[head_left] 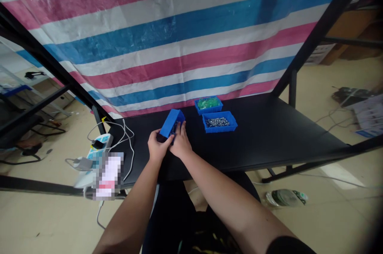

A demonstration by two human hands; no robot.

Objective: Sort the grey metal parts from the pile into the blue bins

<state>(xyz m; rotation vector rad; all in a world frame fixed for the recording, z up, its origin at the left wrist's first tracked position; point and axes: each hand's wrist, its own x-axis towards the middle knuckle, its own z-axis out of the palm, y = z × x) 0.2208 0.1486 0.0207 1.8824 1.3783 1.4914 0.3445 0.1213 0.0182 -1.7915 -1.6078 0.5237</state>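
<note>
A blue bin (pixel 171 123) is tipped on its side over the black table, its opening facing right. My left hand (pixel 158 146) grips the bin's near left edge. My right hand (pixel 181 140) has its fingers at the opening, over small dark pieces inside that are too small to tell apart; whether it pinches any of them is hidden. To the right stands a second blue bin (pixel 220 128) with many small metal parts. Behind that one, a third blue bin (pixel 208 110) holds green pieces.
On the table's left end lie a white power strip (pixel 104 141), plugs, white cables (pixel 132 148) and a blurred-out phone-like object (pixel 108 176). A striped sheet (pixel 179 46) hangs behind the black table (pixel 269 138). A plastic bottle (pixel 285 198) lies on the floor.
</note>
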